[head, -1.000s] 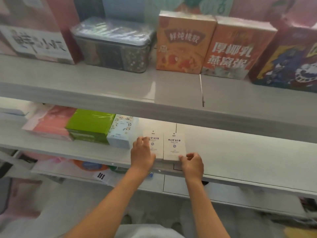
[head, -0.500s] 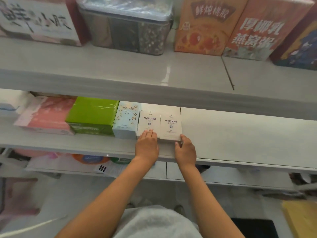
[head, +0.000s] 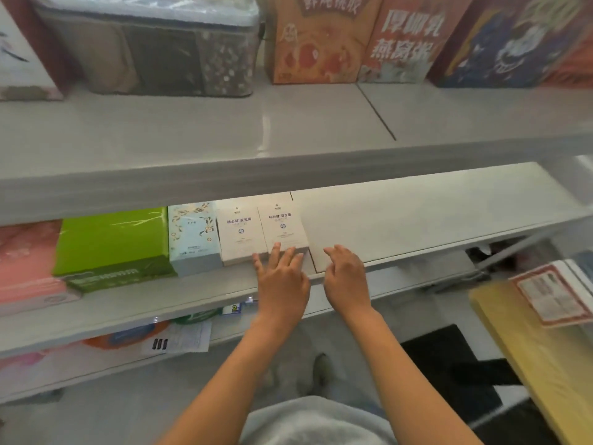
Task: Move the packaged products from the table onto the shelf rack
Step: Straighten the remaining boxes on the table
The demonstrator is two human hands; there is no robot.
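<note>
Two white boxes [head: 261, 231] lie flat on the middle shelf [head: 417, 220], side by side, touching a pale blue box [head: 192, 236]. The left hand [head: 282, 284] has straight, spread fingers [head: 276, 252] touching the near edge of the right-hand box. The right hand [head: 348, 281] hovers just beside, fingers loose, holding nothing. An uneven nudge could skew that box or ride it up over its neighbour.

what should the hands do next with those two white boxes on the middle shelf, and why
Probably draw both hands back and go for the next product. The two white boxes already lie flat on the middle shelf, side by side and against the pale blue box. The left hand only touches their front edge with straight fingers, and the right hand holds nothing.
</note>
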